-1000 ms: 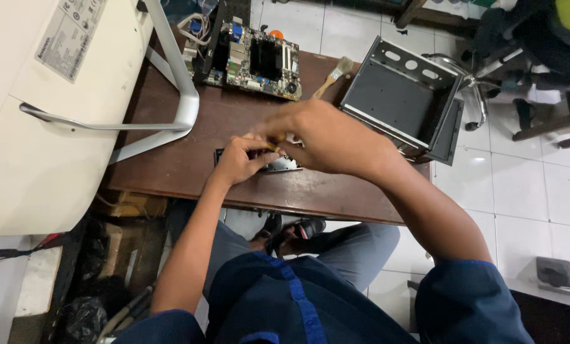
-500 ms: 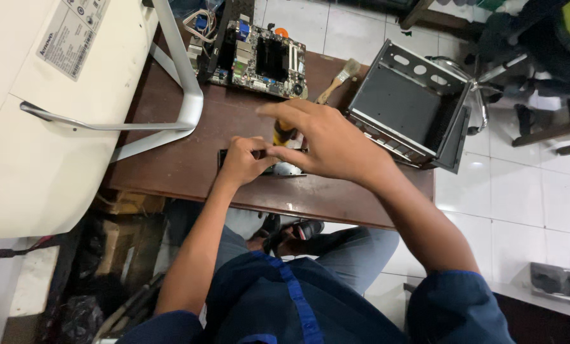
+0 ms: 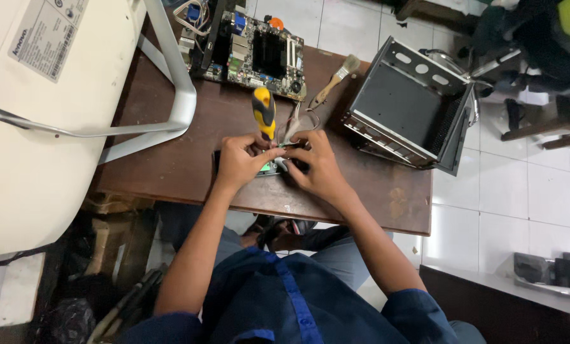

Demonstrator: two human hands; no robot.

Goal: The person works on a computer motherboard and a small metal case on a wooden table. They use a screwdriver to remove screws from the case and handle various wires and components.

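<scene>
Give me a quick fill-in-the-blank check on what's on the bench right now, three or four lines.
1. The left hand grips a screwdriver with a yellow and ____ handle.
2. The right hand rests on a small part on the ____ table.
3. The paintbrush lies between the circuit board and the empty metal ____.
4. The white monitor lies at the table's ____ side.

Missing words: black; brown; case; left

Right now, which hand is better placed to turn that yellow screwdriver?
Left, probably. The left hand is already wrapped around the yellow screwdriver, which stands upright over the small part on the table. The right hand rests on that part, steadying it.
</scene>
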